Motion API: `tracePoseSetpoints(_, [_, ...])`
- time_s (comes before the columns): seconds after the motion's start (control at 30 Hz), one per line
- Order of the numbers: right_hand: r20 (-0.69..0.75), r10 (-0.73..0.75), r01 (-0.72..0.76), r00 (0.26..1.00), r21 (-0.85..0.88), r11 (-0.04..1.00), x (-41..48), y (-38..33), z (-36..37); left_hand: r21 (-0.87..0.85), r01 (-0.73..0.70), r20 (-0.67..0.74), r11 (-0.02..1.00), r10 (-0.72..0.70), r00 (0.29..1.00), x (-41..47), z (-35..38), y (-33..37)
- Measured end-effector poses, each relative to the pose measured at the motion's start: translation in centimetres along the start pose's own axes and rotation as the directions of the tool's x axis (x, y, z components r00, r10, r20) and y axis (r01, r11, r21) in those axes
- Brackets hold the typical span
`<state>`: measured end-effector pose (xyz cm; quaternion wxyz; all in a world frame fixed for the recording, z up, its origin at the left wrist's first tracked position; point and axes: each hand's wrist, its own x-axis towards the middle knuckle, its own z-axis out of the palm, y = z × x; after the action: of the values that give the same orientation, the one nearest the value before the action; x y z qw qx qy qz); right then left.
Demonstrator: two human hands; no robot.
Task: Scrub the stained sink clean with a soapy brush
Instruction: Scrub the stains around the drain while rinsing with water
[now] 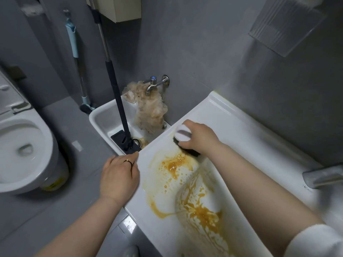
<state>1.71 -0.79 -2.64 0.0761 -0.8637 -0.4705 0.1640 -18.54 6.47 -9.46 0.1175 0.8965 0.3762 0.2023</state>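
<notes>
Flanking the sink and brush stand a mop basin and toilet.

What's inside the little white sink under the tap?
A flat black mop head on a dark pole stands in the small white basin, beside a round metal drain. A crumpled beige plastic bag hangs in too. The floor under the mop head is hidden.
</notes>
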Motion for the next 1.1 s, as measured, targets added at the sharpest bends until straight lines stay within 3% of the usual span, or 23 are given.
tracePoseSetpoints(0.13, [0.242, -0.183, 0.201, 0.953, -0.053, 0.978, -1.8, 0.0, 0.5, 0.003, 0.008, -0.008, 1.0, -0.008, 1.0, 0.0, 0.2, -0.1])
tracePoseSetpoints(0.2, [0.239, -0.114, 0.125, 0.964, -0.029, 0.992, -1.8, 1.2, -0.6, -0.013, 0.018, 0.0, 1.0, -0.018, 1.0, -0.1, 0.2, -0.1])
tracePoseSetpoints(0.3, [0.074, -0.021, 0.021, 0.997, 0.004, 1.0, -0.5, 0.5, -0.5, -0.001, -0.005, -0.021, 1.0, 0.005, 1.0, -0.1, 0.5, -0.3])
tracePoseSetpoints(0.37, [0.034, -0.095, 0.094, 0.995, 0.017, 0.995, -0.2, -1.6, 0.6, -0.001, -0.012, -0.035, 1.0, 0.012, 0.999, -0.1, 0.5, -0.4])
tracePoseSetpoints(0.43, [0.156, -0.234, 0.239, 0.96, -0.013, 0.971, -1.1, -2.8, 1.9, -0.004, -0.03, -0.052, 1.0, 0.03, 0.998, 0.0, 0.5, -0.4])
tracePoseSetpoints(0.5, [0.254, -0.269, 0.291, 0.929, -0.05, 0.956, -2.3, -1.9, 1.9, -0.014, -0.033, -0.067, 0.999, 0.032, 0.997, -0.1, 0.3, -0.4])
tracePoseSetpoints(0.57, [0.243, -0.209, 0.23, 0.947, -0.063, 0.971, -2.4, -0.3, 0.9, -0.021, -0.032, -0.065, 0.999, 0.031, 0.997, -0.1, 0.2, -0.3])
tracePoseSetpoints(0.67, [0.086, -0.077, 0.08, 0.993, -0.037, 0.996, -1.3, 0.2, 0.3, -0.034, -0.035, -0.058, 0.999, 0.033, 0.998, -0.1, 0.3, -0.3])
tracePoseSetpoints(0.73, [0.038, -0.088, 0.088, 0.995, -0.008, 0.996, -1.0, -1.2, 0.8, -0.04, -0.037, -0.057, 0.999, 0.034, 0.998, -0.1, 0.3, -0.3])
tracePoseSetpoints(0.83, [0.196, -0.243, 0.258, 0.95, -0.05, 0.965, -2.2, -2.1, 1.9, -0.034, -0.043, -0.058, 0.998, 0.041, 0.997, 0.0, 0.2, -0.4])
tracePoseSetpoints(0.93, [0.264, -0.221, 0.251, 0.939, -0.085, 0.964, -3.2, -0.1, 0.9, -0.045, -0.022, -0.06, 0.999, 0.019, 0.998, -0.2, 0.1, -0.2])
tracePoseSetpoints(1.03, [0.088, -0.061, 0.067, 0.994, -0.066, 0.996, -2.1, 0.0, 0.5, -0.065, -0.003, -0.062, 0.998, -0.001, 0.998, -0.1, 0.1, -0.2])
tracePoseSetpoints(1.1, [0.025, -0.063, 0.064, 0.998, -0.029, 0.998, -1.6, -1.6, 1.1, -0.064, -0.015, -0.078, 0.998, 0.01, 0.997, -0.2, 0.1, -0.3])
